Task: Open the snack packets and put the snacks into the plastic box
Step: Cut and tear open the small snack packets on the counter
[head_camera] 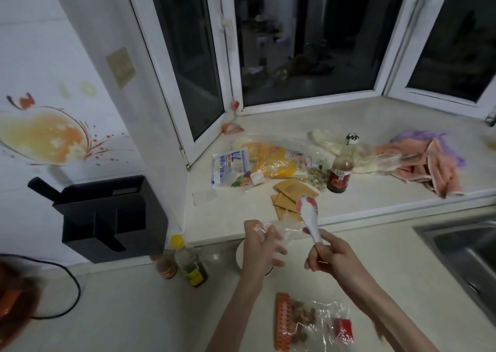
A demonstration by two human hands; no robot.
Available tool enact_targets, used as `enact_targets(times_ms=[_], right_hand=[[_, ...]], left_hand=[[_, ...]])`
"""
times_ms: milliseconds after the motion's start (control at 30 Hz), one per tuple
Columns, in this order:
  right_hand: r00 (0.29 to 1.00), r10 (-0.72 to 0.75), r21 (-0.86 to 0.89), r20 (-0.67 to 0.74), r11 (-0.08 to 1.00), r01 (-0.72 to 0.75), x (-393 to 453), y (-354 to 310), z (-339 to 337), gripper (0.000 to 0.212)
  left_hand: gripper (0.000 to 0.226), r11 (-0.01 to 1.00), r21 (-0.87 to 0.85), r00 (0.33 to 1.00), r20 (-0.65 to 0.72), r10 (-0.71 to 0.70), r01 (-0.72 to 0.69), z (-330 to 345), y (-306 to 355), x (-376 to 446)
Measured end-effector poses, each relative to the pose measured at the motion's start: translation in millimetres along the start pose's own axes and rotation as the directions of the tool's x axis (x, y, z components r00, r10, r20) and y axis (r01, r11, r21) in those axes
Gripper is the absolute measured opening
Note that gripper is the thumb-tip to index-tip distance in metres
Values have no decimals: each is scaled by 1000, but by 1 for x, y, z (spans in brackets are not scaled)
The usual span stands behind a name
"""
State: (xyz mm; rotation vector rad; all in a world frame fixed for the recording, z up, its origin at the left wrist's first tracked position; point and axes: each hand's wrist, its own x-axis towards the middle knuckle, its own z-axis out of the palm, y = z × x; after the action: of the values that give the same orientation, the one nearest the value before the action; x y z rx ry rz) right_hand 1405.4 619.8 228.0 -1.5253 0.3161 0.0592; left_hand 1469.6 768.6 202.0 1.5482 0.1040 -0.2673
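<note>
Left hand [261,240]: fingers clamped on a clear wrapper [284,231], above a white bowl [243,255].
Right hand [328,255]: gripping a white spoon [310,217].
Snack packet [308,323]: on the worktop [134,311], near the person.

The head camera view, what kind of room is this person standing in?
Most likely a home kitchen. A steel sink is set into the pale countertop, sauce bottles stand by the tiled wall, and a black knife block hangs there. Food packets lie on the window ledge.
</note>
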Motion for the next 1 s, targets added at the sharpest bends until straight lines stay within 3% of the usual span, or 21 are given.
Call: enact_targets(times_ms=[200, 367, 533, 667, 767, 833, 900, 1000], right_hand=[[997, -14, -113, -81, 994, 5, -9, 3, 2, 27], [993, 31, -3, -111, 1000, -31, -11, 0, 4, 20], [985, -102, -39, -137, 994, 98, -12, -12, -1, 25], [981, -57, -121, -184, 992, 35, -6, -10, -3, 30], [977, 42, -48, -208, 997, -53, -3, -8, -4, 22], [980, 30, -89, -198, 995, -48, -5, -7, -3, 14], [981, 8, -158, -193, 987, -39, -7, -5, 0, 27], [976, -3, -212, -219, 976, -45, -9, -3, 2, 23]], left_hand=[[21, 992, 116, 996, 74, 41, -49, 0, 3, -6], [6, 984, 156, 991, 120, 66, -84, -2, 1, -8], [16, 989, 111, 989, 118, 89, -103, -7, 6, -13], [19, 992, 84, 987, 134, 87, -99, -12, 8, -18], [17, 990, 70, 979, 176, 105, -119, -13, 10, -24], [18, 987, 87, 975, 193, 113, -132, -13, 10, -27], [20, 985, 107, 972, 207, 114, -139, -12, 9, -30], [20, 982, 101, 959, 253, 127, -157, -10, 8, -34]])
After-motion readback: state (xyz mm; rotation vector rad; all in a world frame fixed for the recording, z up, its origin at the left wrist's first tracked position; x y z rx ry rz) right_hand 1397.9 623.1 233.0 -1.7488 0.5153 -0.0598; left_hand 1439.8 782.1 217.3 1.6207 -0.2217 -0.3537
